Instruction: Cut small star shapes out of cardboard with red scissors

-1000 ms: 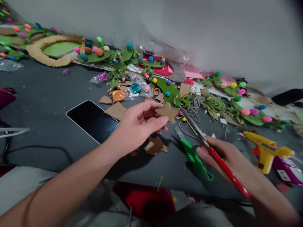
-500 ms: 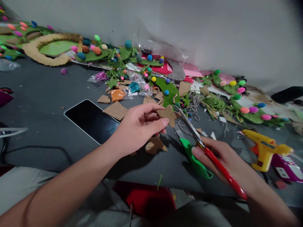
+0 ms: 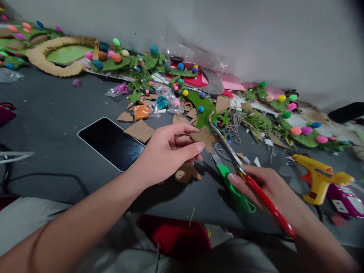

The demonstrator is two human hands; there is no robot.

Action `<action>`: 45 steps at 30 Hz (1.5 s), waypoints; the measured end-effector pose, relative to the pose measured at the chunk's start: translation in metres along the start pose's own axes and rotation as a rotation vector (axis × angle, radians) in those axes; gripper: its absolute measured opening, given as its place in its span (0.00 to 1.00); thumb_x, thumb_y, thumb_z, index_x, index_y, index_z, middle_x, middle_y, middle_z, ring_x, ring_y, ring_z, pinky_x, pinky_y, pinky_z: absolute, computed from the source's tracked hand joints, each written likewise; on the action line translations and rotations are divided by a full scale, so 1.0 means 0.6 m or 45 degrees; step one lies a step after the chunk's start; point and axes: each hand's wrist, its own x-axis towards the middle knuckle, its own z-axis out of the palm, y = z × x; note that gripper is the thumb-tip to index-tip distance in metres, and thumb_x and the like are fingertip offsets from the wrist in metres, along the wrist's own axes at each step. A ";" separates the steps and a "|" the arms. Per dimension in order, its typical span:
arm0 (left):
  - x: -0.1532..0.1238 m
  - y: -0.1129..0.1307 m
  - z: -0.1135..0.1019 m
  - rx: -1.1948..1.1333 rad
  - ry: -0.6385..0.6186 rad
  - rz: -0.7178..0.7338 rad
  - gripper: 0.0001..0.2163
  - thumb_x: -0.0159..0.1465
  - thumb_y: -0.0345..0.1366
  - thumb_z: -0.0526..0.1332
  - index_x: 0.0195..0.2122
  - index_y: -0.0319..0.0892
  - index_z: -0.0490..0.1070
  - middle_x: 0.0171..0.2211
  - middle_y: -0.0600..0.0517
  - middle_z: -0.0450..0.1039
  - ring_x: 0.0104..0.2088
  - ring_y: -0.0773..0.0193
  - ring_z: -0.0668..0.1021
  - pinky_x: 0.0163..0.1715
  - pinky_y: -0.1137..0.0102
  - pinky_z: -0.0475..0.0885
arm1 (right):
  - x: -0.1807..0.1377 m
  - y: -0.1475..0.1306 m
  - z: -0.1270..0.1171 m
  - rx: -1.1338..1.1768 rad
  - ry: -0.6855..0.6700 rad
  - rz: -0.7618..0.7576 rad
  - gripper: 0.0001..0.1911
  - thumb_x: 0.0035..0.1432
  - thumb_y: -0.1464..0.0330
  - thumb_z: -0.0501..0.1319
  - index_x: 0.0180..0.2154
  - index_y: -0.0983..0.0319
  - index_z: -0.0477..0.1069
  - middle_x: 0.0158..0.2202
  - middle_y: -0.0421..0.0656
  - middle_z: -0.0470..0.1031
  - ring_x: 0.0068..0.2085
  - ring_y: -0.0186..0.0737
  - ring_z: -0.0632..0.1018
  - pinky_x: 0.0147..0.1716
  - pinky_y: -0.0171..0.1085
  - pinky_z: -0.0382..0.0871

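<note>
Between thumb and fingers, my left hand (image 3: 170,153) pinches a small star-shaped piece of cardboard (image 3: 205,138). My right hand (image 3: 260,187) is closed round the red handles of a pair of scissors (image 3: 231,155). The blades point up and left, and their tips are close to the star's right edge; I cannot tell whether they touch it. Below the scissors, a green utility knife (image 3: 234,191) lies on the table with its blade showing. Another cut cardboard piece (image 3: 186,173) lies under my left hand, partly hidden by it.
A phone (image 3: 110,142) lies left of my left hand beside a cardboard scrap (image 3: 140,131). At the right stand a yellow glue gun (image 3: 320,178) and a purple power socket (image 3: 345,201). Green felt wreath pieces (image 3: 200,110) with pompoms, yarn (image 3: 233,127) and small bags (image 3: 141,112) fill the back.
The star has tilted slightly and shifted a little to the right in my left hand. Both hands stay almost in place, and the whole view has moved slightly.
</note>
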 end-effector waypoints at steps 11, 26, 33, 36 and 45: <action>0.003 0.000 -0.009 0.070 0.071 0.143 0.15 0.62 0.36 0.74 0.48 0.41 0.77 0.28 0.55 0.78 0.30 0.66 0.82 0.33 0.72 0.78 | 0.000 0.018 -0.001 -0.004 0.088 0.091 0.32 0.62 0.42 0.66 0.25 0.57 0.55 0.24 0.34 0.52 0.27 0.34 0.57 0.24 0.35 0.52; 0.000 0.004 -0.010 0.230 0.098 0.186 0.13 0.65 0.34 0.71 0.49 0.42 0.74 0.28 0.57 0.75 0.31 0.68 0.80 0.32 0.75 0.74 | -0.006 0.009 -0.005 -0.002 -0.074 0.101 0.28 0.66 0.43 0.61 0.28 0.58 0.61 0.27 0.36 0.57 0.30 0.36 0.61 0.27 0.35 0.58; 0.001 0.005 -0.012 0.269 0.103 0.191 0.12 0.64 0.35 0.72 0.48 0.44 0.75 0.29 0.55 0.78 0.31 0.66 0.81 0.31 0.73 0.75 | -0.004 0.012 -0.002 0.016 -0.020 0.115 0.27 0.64 0.43 0.64 0.28 0.58 0.64 0.27 0.36 0.56 0.30 0.37 0.59 0.26 0.36 0.57; 0.000 0.005 -0.015 0.262 0.080 0.173 0.13 0.65 0.36 0.71 0.49 0.44 0.74 0.29 0.54 0.80 0.30 0.66 0.81 0.31 0.73 0.76 | -0.005 0.019 -0.001 -0.002 -0.005 0.087 0.29 0.63 0.43 0.64 0.27 0.58 0.61 0.27 0.36 0.53 0.30 0.36 0.57 0.26 0.36 0.55; 0.002 0.004 -0.013 0.169 0.072 0.145 0.13 0.65 0.34 0.71 0.49 0.42 0.74 0.29 0.55 0.79 0.28 0.69 0.79 0.30 0.74 0.74 | -0.002 0.025 -0.005 -0.058 0.029 0.070 0.30 0.61 0.43 0.65 0.25 0.57 0.59 0.26 0.36 0.54 0.29 0.36 0.58 0.24 0.36 0.55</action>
